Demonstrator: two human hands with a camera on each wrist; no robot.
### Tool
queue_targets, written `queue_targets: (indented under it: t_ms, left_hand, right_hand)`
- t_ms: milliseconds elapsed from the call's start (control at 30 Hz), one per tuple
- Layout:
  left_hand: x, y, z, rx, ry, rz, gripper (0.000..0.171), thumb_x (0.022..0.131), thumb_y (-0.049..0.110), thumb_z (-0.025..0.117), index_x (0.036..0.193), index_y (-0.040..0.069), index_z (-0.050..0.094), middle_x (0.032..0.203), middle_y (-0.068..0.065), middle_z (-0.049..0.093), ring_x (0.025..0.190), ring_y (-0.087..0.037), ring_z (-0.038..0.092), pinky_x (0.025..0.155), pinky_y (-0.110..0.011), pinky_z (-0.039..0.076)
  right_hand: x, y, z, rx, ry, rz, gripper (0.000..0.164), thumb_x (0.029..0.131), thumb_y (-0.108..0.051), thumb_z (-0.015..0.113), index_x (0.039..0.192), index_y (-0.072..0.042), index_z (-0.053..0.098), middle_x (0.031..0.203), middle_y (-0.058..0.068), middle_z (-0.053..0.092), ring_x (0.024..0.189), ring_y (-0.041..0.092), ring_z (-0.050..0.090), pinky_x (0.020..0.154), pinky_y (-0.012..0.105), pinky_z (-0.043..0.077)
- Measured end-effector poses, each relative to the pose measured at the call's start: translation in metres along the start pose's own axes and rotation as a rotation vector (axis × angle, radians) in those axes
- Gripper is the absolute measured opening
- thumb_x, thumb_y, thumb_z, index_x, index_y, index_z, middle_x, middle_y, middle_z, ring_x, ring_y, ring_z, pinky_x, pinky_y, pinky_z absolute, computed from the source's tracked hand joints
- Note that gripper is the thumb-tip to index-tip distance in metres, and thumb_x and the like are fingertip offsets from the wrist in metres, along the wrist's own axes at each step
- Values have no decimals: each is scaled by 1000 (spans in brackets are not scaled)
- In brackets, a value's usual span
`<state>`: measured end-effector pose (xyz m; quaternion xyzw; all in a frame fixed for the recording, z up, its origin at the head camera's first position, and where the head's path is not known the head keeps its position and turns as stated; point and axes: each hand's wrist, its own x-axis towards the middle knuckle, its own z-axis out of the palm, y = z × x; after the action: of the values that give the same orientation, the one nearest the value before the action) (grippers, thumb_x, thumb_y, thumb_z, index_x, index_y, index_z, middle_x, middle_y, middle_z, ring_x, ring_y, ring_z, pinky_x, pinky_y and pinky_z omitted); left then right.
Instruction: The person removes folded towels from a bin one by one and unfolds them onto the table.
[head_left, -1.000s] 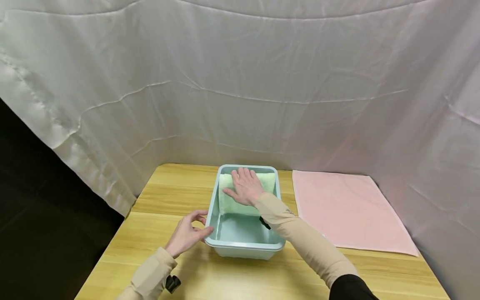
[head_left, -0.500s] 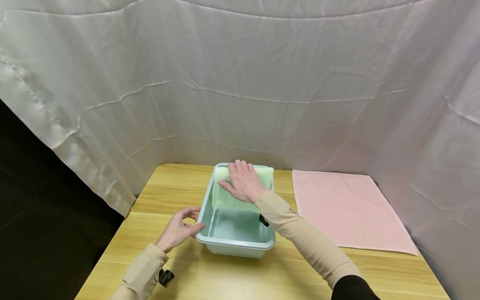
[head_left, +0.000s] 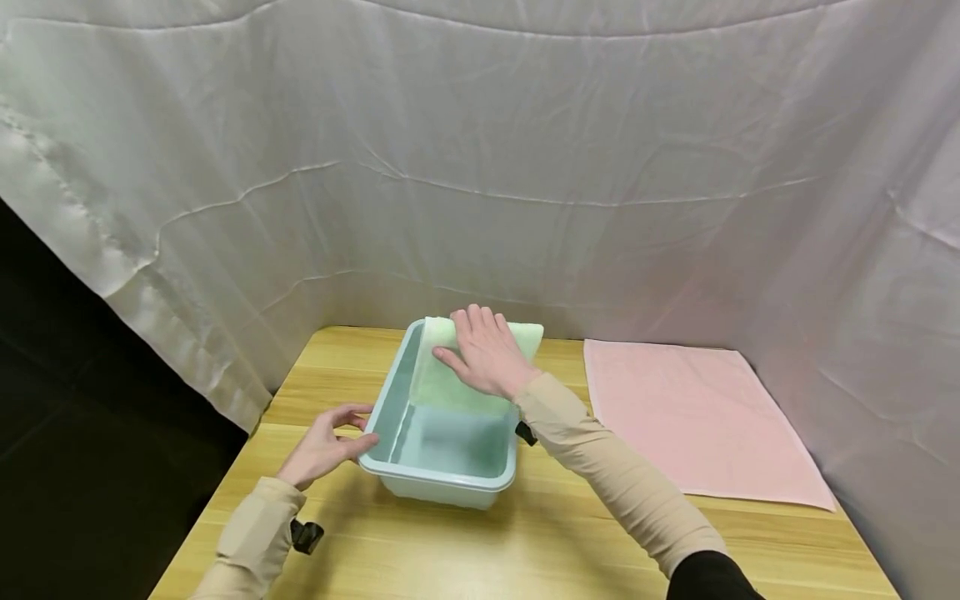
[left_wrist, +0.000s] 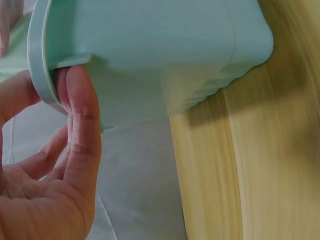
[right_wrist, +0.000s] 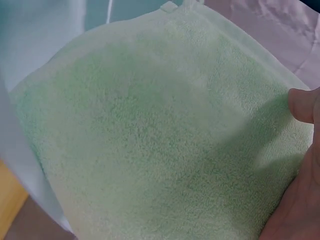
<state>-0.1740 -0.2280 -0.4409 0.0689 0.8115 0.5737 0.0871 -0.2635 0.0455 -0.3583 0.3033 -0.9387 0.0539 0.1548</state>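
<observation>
A pale blue plastic basin (head_left: 438,477) stands at an angle on the table. My left hand (head_left: 322,448) pinches its left rim near the front corner; in the left wrist view the fingers (left_wrist: 82,110) are under the lip on the outer side. A light green terry towel (head_left: 435,379) lies against the basin's far end, its upper right corner over the rim. My right hand (head_left: 489,354) rests palm down on the towel, fingers extended past the towel's far edge. The right wrist view has the towel's nap (right_wrist: 140,125) up close, with my thumb (right_wrist: 302,106) against its surface.
A pink towel (head_left: 697,421) lies spread flat on the right side of the wooden table (head_left: 420,558). Grey fabric curtains (head_left: 525,167) stand behind and on both sides. A dark area (head_left: 90,400) shows beyond the table's left edge.
The basin has shifted left and turned, with my left hand on its rim. My right hand and the green towel have moved a little farther away, and the towel now overlaps the basin's rim.
</observation>
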Motion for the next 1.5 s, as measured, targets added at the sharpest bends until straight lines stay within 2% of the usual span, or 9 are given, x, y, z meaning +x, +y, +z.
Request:
queue_targets:
  t_ms: [267, 400, 600, 867, 1133, 1233, 1400, 1500]
  left_hand:
    - [0, -7, -21, 33, 2, 12, 57, 89, 6, 72, 138, -11, 48, 108, -25, 58, 71, -16, 66, 65, -39, 63]
    - [-2, -10, -30, 43, -2, 13, 56, 90, 6, 71, 138, -12, 48, 109, -26, 57, 69, -15, 66, 65, -35, 62]
    - [-5, -13, -43, 86, 35, 9, 56, 90, 7, 72, 137, -12, 49, 111, -26, 60, 78, -13, 65, 65, -31, 61]
    - [-8, -22, -71, 106, 79, -37, 56, 90, 8, 72, 138, -13, 50, 109, -24, 62, 77, -9, 65, 66, -29, 62]
    - [-10, -32, -100, 151, 111, -38, 56, 91, 11, 73, 138, -11, 51, 111, -20, 63, 83, -2, 63, 68, -29, 61]
    - [-11, -37, -109, 177, 130, -32, 56, 92, 13, 72, 138, -12, 51, 109, -13, 64, 85, 2, 60, 68, -27, 60]
    - [-11, -46, -120, 169, 181, -27, 58, 94, 15, 70, 139, -13, 48, 101, 15, 63, 85, 6, 60, 68, -23, 57]
    - [-11, -50, -123, 161, 215, -37, 59, 95, 19, 70, 140, -12, 48, 98, 26, 61, 87, 8, 59, 70, -22, 56]
  right_hand:
    - [3, -6, -25, 29, 73, -20, 53, 103, -50, 47, 125, -2, 46, 99, 11, 47, 92, 28, 44, 80, 36, 39]
    - [3, -9, -39, 36, 107, -18, 53, 103, -49, 49, 125, -1, 47, 99, 12, 48, 92, 28, 45, 81, 36, 41]
    - [3, -9, -55, 49, 164, -20, 54, 102, -48, 51, 128, -1, 47, 103, 13, 49, 95, 29, 46, 82, 37, 41]
    - [-1, -2, -63, 61, 169, -4, 55, 102, -47, 52, 130, 0, 46, 108, 14, 50, 99, 31, 46, 85, 38, 40]
    - [-9, 11, -59, 83, 145, 43, 56, 102, -46, 51, 133, 0, 44, 110, 15, 49, 101, 32, 45, 86, 39, 39]
    - [-12, 14, -56, 87, 142, 53, 56, 102, -46, 52, 132, 1, 45, 108, 15, 49, 98, 32, 44, 83, 39, 38]
    - [-18, 19, -46, 84, 138, 64, 56, 102, -45, 52, 131, 2, 45, 105, 15, 49, 94, 31, 43, 79, 37, 37]
    - [-21, 22, -39, 97, 125, 74, 57, 102, -45, 51, 132, 3, 45, 103, 15, 48, 92, 30, 42, 78, 36, 36]
